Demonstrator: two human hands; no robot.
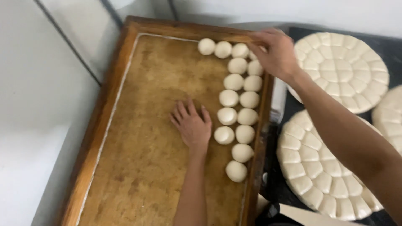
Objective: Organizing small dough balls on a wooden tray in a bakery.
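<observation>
A large wooden tray [138,138] with a floured brown floor lies in front of me. Several white dough balls [238,100] sit in two rows along its right side and across the far right corner. My left hand [191,124] rests flat on the tray floor, fingers spread, just left of the dough rows and holding nothing. My right hand [274,52] is at the tray's far right corner, fingers curled down over the dough balls there. I cannot see whether it grips one.
Round white discs of dough scored into segments lie on a dark surface to the right: one at the back [343,69], one nearer [322,167], a third [391,117] at the right edge. A pale wall and counter [37,104] border the tray's left.
</observation>
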